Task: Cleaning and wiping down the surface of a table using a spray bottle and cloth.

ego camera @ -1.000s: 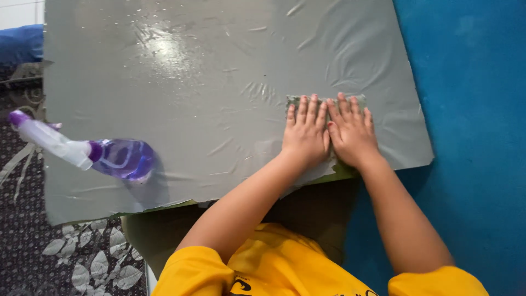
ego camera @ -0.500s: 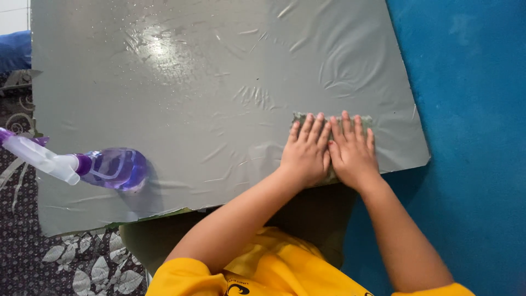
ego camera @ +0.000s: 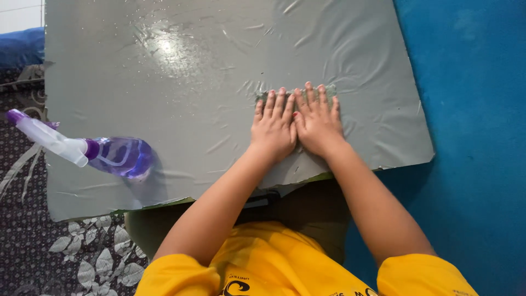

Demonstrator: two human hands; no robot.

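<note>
The cloth (ego camera: pixel 296 93) is right there under your palms, a small grey-green pad lying flat on the grey table (ego camera: pixel 192 98), toward the near right part of the top. Only its far edge peeks out past your fingertips.

Your left hand (ego camera: pixel 272 127) lies flat on it, fingers straight and close together, nothing gripped, just pressing down. Your right hand (ego camera: pixel 316 121) sits tight beside it, thumbs touching, equally flat and spread open over the cloth. Neither hand curls around anything; the cloth is pinned, not held.

The table's thin plastic cover is wrinkled all around your hands, with creases fanning out to the right and up toward the far edge. Look to the far left part of the top: it shines with a wet patch and fine droplets. By my reading, that wet stretch is not yet wiped, and the near right area around the cloth looks duller and drier, so a fair share of the surface is left.

Over at the left edge, the purple spray bottle (ego camera: pixel 118 156) lies on its side, its white nozzle hanging off past the table, well apart from both hands. Blue floor (ego camera: pixel 476 109) to your right, patterned rug (ego camera: pixel 33 241) to your left.
</note>
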